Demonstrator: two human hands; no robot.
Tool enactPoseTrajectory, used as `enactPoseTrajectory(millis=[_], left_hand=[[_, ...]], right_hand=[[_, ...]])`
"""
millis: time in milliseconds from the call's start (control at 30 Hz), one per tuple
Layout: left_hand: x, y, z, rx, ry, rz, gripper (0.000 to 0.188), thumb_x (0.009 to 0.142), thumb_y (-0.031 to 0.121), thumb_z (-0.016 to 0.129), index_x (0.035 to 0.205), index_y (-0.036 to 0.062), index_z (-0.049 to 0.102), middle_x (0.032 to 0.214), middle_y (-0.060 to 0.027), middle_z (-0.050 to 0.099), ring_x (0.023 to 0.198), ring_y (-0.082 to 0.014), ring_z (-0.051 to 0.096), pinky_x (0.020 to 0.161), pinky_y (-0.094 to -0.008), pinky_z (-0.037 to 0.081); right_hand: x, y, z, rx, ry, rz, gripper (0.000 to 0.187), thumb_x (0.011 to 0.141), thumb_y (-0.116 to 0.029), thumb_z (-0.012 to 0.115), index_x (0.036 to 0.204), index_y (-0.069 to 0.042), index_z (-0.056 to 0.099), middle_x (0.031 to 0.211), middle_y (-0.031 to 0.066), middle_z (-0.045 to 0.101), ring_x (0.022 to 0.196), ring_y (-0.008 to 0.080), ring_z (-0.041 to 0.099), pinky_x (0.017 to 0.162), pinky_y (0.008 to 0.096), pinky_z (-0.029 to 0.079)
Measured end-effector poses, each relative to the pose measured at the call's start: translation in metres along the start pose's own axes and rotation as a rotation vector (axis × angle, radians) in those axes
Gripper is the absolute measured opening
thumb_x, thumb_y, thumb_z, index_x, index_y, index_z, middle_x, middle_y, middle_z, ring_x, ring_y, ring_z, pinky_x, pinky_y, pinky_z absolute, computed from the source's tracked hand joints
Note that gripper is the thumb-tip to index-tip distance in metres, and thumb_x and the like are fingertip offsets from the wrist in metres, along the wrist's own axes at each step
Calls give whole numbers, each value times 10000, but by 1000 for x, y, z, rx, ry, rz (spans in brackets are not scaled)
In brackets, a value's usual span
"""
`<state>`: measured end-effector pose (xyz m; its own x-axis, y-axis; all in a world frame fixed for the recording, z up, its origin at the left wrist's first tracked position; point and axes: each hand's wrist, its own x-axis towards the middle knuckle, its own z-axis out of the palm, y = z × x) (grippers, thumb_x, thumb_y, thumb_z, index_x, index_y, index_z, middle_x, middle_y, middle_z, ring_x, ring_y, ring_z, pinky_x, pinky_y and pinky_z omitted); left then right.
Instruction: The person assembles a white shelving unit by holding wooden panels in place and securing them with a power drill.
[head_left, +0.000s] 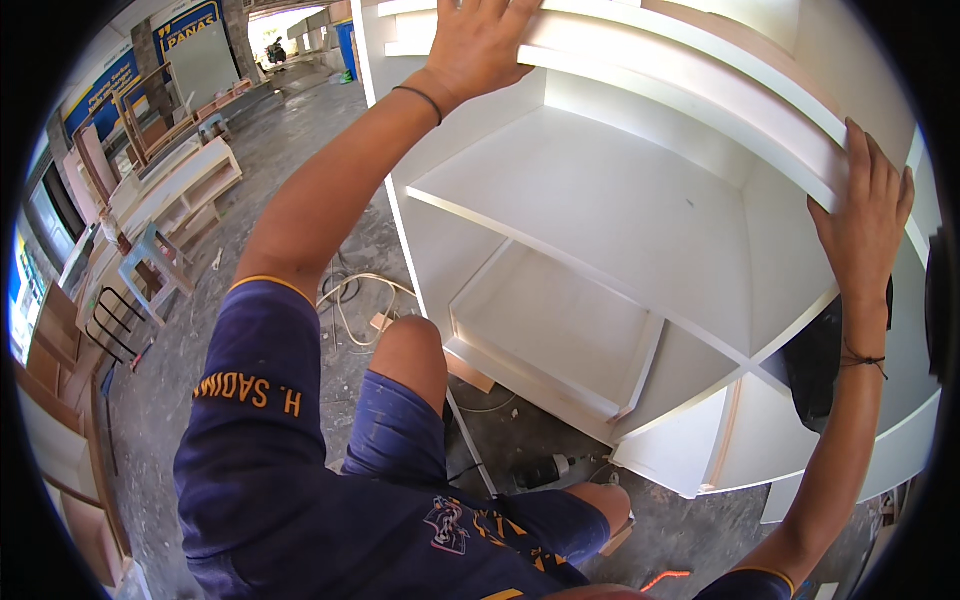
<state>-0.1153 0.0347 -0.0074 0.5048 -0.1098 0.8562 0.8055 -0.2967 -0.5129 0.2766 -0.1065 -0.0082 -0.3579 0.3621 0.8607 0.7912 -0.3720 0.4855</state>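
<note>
1. While the left hand (480,50) lies over the long narrow white panel (680,88) at the top of the frame, its fingertips are cut off, so its grip cannot be told.
2. At upper right, the right hand (868,220) holds the panel's right end, fingers parted.
3. Below, the large white box-shaped cabinet (620,190) fills the centre right.
4. A black power drill (537,473) lies at lower centre.

Dressed in navy tee (270,490) w/ orange sleeve trim (276,283), orange lettering (250,393) & chest print (447,525); blue shorts (396,425), thin blk. wristbands (863,360).
</note>
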Motion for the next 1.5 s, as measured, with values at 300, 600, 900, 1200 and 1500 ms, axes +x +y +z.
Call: enactPoseTrajectory(millis=[300, 600, 900, 1200, 1500], left_hand=[[29, 53, -14, -94, -5, 2, 925, 549, 332, 854, 1304, 52, 399, 1187, -119, 475, 1087, -311, 449, 925, -507, 324], [80, 114, -13, -309, -52, -3, 813, 517, 310, 867, 1167, 33, 464, 1036, -133, 501, 978, -306, 462, 850, -427, 346], [79, 114, -4, -135, -58, -35, 786, 599, 409, 852, 1215, 66, 504, 1057, -70, 559, 989, -256, 534, 801, -415, 390], [78, 114, 0, -195, -45, -39, 800, 586, 413, 856, 1216, 66, 507, 1051, -63, 551, 977, -245, 521, 806, -393, 367], [77, 113, 1, -234, -12, -66, 786, 512, 321, 879, 1177, 85, 534, 1104, -50, 571, 982, -245, 536, 844, -394, 379]], right_hand=[[1, -3, -7, 146, 112, -10, 887, 588, -157, 841, 1363, -154, 411, 1250, 77, 529, 1163, 270, 485, 1078, 499, 294], [6, -9, -26, 298, -141, 71, 907, 583, -252, 839, 1337, -24, 389, 1325, 185, 418, 1293, 359, 351, 1101, 549, 235], [-82, 7, -1, 1004, 382, 672, 626, 841, -255, 728, 1329, 29, 456, 1049, 124, 655, 977, 156, 605, 903, 276, 447], [-72, -21, -5, 1089, 287, 796, 402, 852, -204, 703, 1174, 16, 608, 936, 86, 679, 885, 156, 622, 761, 258, 492], [-53, -100, -32, 2452, 264, 1283, 577, 953, -393, 537, 1373, -33, 372, 1336, 138, 445, 1193, 277, 472, 969, 445, 420]])
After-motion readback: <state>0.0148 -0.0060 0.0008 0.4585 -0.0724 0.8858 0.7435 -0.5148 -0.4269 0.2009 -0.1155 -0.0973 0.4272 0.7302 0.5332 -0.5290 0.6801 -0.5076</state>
